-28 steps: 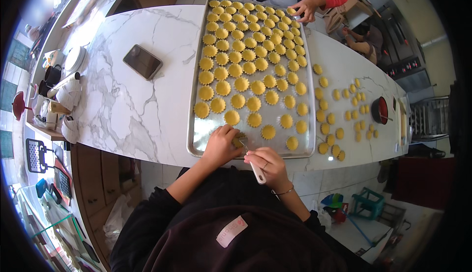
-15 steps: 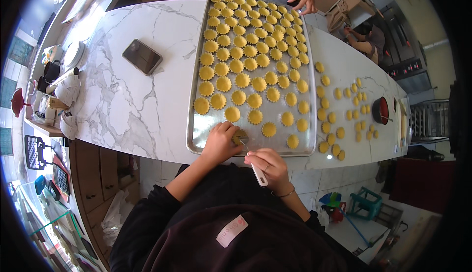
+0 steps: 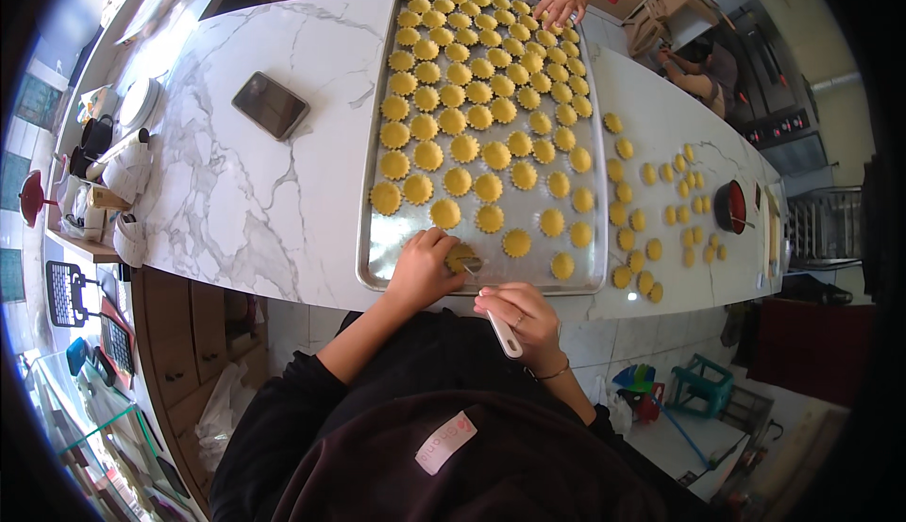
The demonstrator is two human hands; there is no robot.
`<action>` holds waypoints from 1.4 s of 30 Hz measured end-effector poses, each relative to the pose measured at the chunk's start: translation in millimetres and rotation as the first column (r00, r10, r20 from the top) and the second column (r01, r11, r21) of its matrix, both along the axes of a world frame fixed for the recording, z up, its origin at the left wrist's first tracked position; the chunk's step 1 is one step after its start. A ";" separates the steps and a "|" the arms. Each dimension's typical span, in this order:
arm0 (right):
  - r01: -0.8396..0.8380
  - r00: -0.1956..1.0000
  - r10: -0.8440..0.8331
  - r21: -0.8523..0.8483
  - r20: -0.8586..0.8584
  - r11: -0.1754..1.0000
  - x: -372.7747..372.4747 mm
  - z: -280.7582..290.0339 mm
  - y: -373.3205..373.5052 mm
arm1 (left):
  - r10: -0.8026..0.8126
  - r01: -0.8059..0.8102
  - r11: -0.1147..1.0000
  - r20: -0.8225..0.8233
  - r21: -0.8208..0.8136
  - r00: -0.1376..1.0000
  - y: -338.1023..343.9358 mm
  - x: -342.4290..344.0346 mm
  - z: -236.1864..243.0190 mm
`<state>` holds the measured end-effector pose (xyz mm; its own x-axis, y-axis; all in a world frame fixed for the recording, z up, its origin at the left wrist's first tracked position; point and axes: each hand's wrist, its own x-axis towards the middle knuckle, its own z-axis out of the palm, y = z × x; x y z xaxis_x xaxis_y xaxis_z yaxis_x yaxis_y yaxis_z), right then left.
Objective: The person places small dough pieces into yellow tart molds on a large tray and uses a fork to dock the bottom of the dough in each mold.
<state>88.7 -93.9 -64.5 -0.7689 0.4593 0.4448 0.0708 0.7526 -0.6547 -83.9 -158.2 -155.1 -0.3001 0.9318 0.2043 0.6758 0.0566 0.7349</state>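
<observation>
My left hand is closed around one yellow fluted tart shell above the near edge of the metal baking tray. In my right hand is a utensil with a white, holed handle. Its shiny metal head reaches the held shell; the exact shape of that head is too small to tell. Rows of similar tart shells fill most of the tray, more loosely spaced toward me. A co-worker's hand touches shells at the tray's far right corner.
A dark phone lies on the marble table left of the tray. More yellow pieces sit on the table at right, near a dark bowl with red inside. Another person is at the back right.
The co-worker's hand has moved left and in over the tray's far corner. The utensil's metal head has shifted slightly right against the shell in my left hand.
</observation>
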 end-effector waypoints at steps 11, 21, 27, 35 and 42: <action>-0.027 0.997 0.029 -0.035 0.069 0.999 -1.5 -3.1 -1.6 | -0.007 0.008 0.998 0.016 -0.065 1.000 -0.3 -0.6 5.0; 0.317 0.942 -0.313 0.018 -0.121 0.948 19.8 29.3 23.8 | -0.052 0.060 0.997 0.186 -0.040 0.981 8.1 15.2 3.9; 0.369 0.924 -0.368 -0.003 -0.106 0.929 24.1 26.3 25.4 | 0.120 -0.133 0.988 0.153 0.075 0.981 14.1 7.6 17.1; 0.275 0.954 -0.285 -0.104 -0.093 0.956 3.7 12.7 17.0 | 0.203 -0.201 0.979 -0.044 0.040 0.978 22.1 -15.0 9.5; 0.194 0.974 -0.203 -0.094 -0.103 0.977 -11.2 7.5 17.2 | 0.215 -0.211 0.976 -0.084 0.045 0.973 25.4 -15.9 3.6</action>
<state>77.6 -76.7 -57.0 -0.6067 0.6367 0.4760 0.1366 0.6734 -0.7266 -99.8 -132.8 -151.5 -0.4704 0.8400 0.2705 0.7130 0.1811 0.6774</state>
